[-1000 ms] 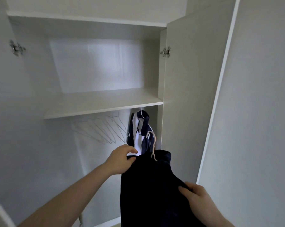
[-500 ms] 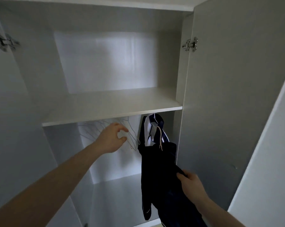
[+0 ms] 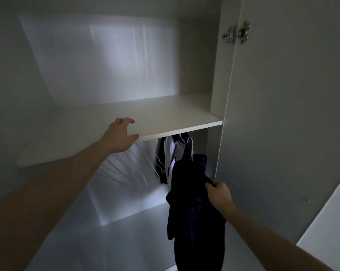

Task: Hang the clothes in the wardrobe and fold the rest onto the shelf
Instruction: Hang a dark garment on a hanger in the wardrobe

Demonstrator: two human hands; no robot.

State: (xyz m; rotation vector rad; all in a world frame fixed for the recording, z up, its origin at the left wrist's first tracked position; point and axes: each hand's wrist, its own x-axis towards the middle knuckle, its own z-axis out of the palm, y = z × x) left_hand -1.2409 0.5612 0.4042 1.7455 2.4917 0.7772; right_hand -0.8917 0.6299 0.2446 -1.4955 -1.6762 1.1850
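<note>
A dark navy garment (image 3: pixel 192 196) hangs on a pale hanger (image 3: pixel 190 147) whose hook rises toward the underside of the white shelf (image 3: pixel 165 118); the rail itself is hidden. My right hand (image 3: pixel 219 194) pinches the garment's right edge. Behind it hangs a navy-and-white garment (image 3: pixel 168 153) on its own hanger. My left hand (image 3: pixel 119 136) is at the front edge of the shelf, fingers spread over the top and thumb under the lip, holding nothing else.
Several bare white wire hangers (image 3: pixel 126 167) hang under the shelf to the left of the clothes. The open wardrobe door (image 3: pixel 282 114) with a metal hinge (image 3: pixel 236 34) stands at the right. The wardrobe floor (image 3: pixel 106 241) lies below.
My left hand rose from the wire hangers to the shelf's front edge. My right hand kept its hold on the navy garment. The view moved closer into the wardrobe.
</note>
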